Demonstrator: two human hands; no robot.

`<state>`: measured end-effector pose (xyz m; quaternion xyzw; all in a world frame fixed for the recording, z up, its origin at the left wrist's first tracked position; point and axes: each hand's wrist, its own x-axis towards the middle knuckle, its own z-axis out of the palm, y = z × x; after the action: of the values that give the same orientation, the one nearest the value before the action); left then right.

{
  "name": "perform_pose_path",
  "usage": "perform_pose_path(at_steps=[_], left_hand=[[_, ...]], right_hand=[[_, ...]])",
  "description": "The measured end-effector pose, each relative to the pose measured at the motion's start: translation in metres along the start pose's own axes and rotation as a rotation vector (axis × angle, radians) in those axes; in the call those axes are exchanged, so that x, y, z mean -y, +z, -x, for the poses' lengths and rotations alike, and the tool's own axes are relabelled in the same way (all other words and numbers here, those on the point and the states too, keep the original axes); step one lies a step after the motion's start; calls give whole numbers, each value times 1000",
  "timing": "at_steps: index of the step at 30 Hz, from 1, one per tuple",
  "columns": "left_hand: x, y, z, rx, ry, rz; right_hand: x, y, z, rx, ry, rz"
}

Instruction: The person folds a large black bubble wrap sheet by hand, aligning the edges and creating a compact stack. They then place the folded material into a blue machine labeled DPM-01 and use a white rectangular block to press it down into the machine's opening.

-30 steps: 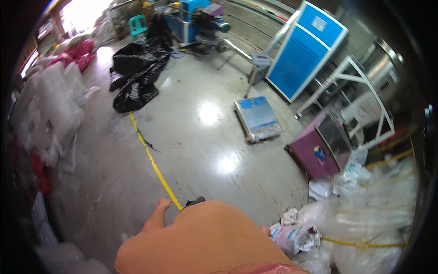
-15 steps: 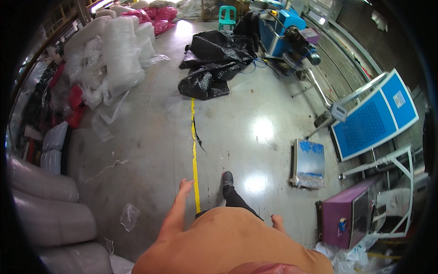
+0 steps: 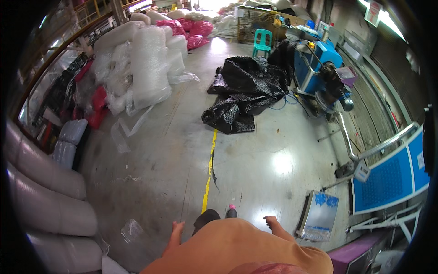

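My left hand (image 3: 177, 227) hangs beside my body over the grey floor, left of the yellow floor line (image 3: 208, 182). It looks loosely open and holds nothing that I can see. On the other side, my right hand (image 3: 271, 221) is also empty, its fingers loosely apart. Nearest to that hand is a floor scale (image 3: 319, 217) with a metal platform and torn blue film. Farther ahead, a heap of black bubble wrap (image 3: 248, 91) lies crumpled on the floor. A dark strip (image 3: 214, 176) rests along the yellow line.
Clear bubble wrap rolls (image 3: 150, 68) and pink bags (image 3: 198, 32) are piled at the far left. Large wrapped rolls (image 3: 50, 205) line the near left. A green stool (image 3: 263, 42), a blue machine (image 3: 326, 57), a blue panel (image 3: 383, 171) and a purple cabinet (image 3: 351, 251) stand ahead and right.
The view has tilted up and swung left, so the black bubble wrap and scale sit lower and farther right. Both arms have swung, and my feet have shifted mid-stride.
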<state>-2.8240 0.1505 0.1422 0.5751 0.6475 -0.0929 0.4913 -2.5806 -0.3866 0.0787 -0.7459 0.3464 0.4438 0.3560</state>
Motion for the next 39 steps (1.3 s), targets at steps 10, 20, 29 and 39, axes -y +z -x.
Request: perform_pose_path(at_steps=[10,20,29,39], left_hand=[[-50,25,-3,-9,-197,-307],[-292,-12,-222,-33,-262,4],[-684,22,-334,34,355,34],[-766,-3,-487,255,-50,-167]], right_hand=[[284,56,-80,231,-286,95],[524,108,-83,249,-360,328],[695,147,-116,190,-219,132],[898,169,-195,376,-140,-4]])
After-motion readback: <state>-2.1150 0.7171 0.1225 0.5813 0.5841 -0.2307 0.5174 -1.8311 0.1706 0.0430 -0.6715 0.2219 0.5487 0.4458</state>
